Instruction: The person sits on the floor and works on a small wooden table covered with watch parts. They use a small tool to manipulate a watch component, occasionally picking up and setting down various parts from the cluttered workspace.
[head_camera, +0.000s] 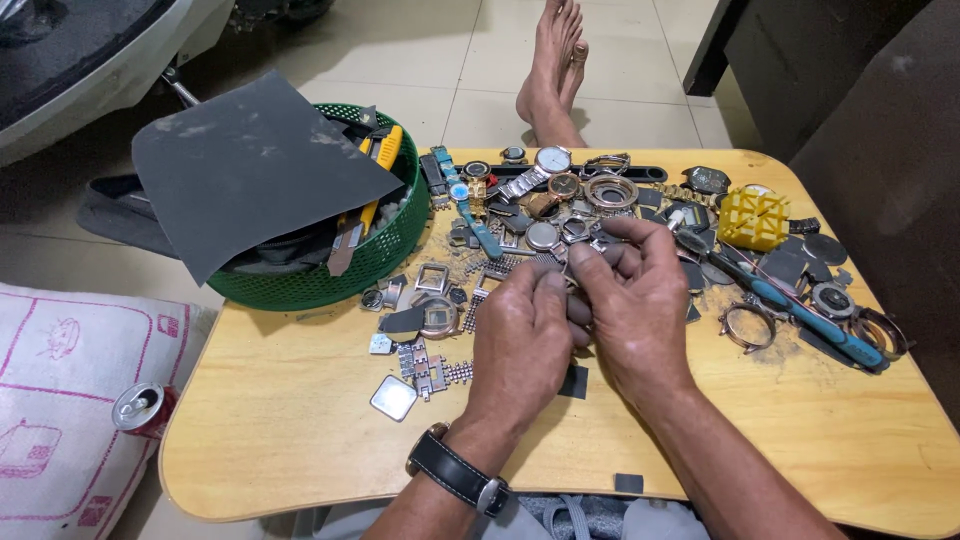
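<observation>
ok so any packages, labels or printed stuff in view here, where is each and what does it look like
Drink can: bottom left, off the table edge, lying on the sack; red body, silver top.
Printed sack: bottom-left corner; white woven fabric, pink line drawings and borders.
No screens or signs in view.

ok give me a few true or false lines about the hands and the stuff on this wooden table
1. Both hands meet over the middle of the light wooden table. True.
2. The left hand has a black strap watch at its wrist. True.
3. The round green plastic basket is covered by a white cloth. False: a dark grey sheet lies over it.
4. The blue-handled tool is in the right hand. False: it lies on the table to the right.
5. The yellow plastic block sits at the table's near edge. False: far right side.
</observation>
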